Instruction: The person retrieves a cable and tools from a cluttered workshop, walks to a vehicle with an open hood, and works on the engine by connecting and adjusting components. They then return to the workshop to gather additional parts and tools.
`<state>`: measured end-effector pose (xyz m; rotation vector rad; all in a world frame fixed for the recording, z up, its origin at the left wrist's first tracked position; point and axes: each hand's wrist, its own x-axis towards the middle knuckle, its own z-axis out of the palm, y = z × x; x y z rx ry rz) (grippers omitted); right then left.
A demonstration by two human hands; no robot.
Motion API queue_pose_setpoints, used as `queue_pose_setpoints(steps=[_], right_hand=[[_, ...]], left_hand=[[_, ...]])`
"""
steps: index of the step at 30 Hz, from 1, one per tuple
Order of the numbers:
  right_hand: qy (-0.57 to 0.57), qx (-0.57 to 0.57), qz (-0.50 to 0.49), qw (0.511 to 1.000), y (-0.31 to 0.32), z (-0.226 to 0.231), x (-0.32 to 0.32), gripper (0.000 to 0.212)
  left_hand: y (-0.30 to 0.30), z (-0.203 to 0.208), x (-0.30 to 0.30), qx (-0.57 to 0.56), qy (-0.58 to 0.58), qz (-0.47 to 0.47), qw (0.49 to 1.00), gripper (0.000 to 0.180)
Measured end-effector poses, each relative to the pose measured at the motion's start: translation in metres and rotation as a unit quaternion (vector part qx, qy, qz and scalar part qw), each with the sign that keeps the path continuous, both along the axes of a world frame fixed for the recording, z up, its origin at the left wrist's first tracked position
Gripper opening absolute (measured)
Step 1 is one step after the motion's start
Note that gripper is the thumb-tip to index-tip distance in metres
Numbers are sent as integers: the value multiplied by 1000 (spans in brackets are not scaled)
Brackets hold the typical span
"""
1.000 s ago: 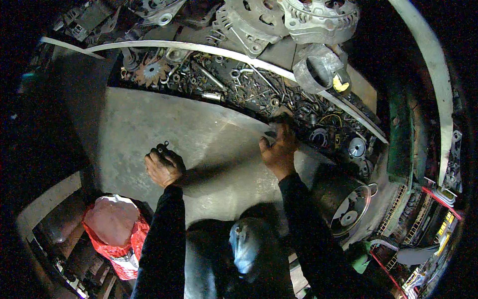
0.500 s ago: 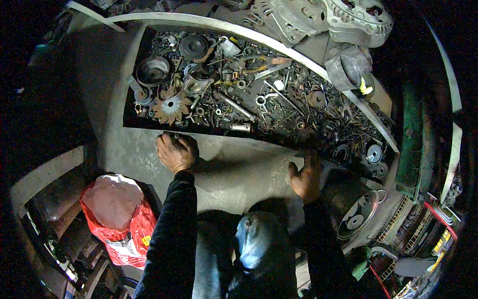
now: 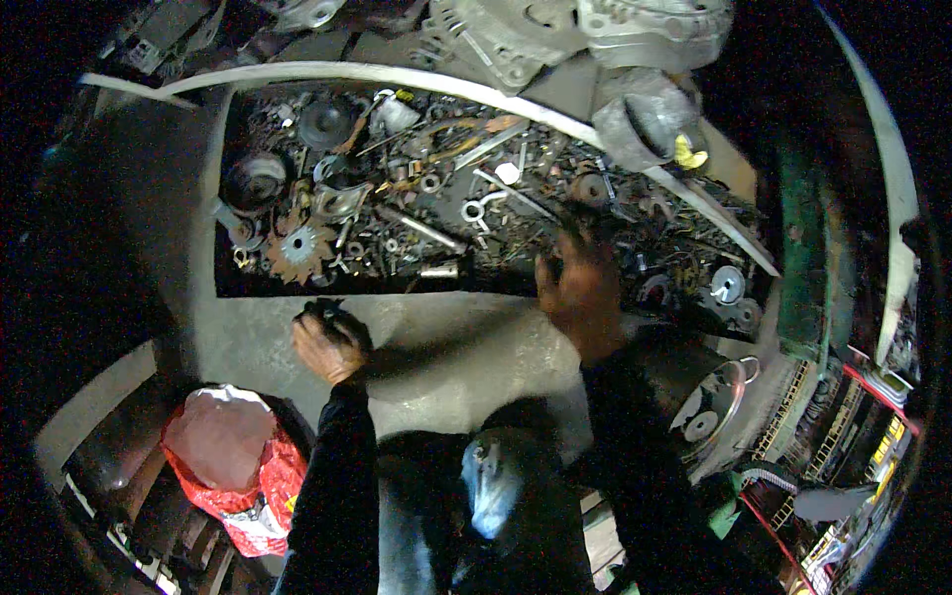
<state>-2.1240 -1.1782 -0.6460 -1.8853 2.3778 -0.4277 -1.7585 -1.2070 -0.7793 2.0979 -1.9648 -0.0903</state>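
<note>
My left hand [image 3: 332,343] rests on the bare grey metal in front of a recessed tray [image 3: 397,296] of small metal parts. Its fingers are curled in, and whatever they hold is too dark to make out. My right hand [image 3: 583,288] reaches over the tray's front edge among the loose pieces. Its thumb stands apart from stretched fingers, whose tips blur into the dark parts. Left of that hand lie a ring-ended metal piece [image 3: 473,210] and a short shiny cylinder [image 3: 440,271]. A rusty fan wheel [image 3: 297,244] sits at the tray's left.
A red bag [image 3: 281,476] stands at the lower left. Grey cast housings [image 3: 654,30] and a dark metal ring [image 3: 645,121] lie beyond the white rim strip [image 3: 397,74]. A round metal pan [image 3: 729,402] sits at the right, near a green beam [image 3: 801,258].
My right hand has moved forward from the front ledge into the tray. My left hand stays on the ledge, fingers still curled. The whole view has shifted somewhat.
</note>
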Motion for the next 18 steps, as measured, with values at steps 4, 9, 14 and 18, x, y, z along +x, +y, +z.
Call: queue_pose_setpoints(steps=[4,9,14,18], right_hand=[[-116,34,115,986,-64,-9,18,24],[-128,30,268,954,-100,-24,60,17],[-14,17,241,970,-112,-38,71,21],[-24,-12,126,992,-106,-41,75,21]], left_hand=[[5,-5,1,-25,-45,-17,999,44],[4,-11,0,-112,-62,-45,991,40],[6,-2,-4,-87,-52,-39,994,41],[5,5,-7,-14,-9,-6,1000,40]])
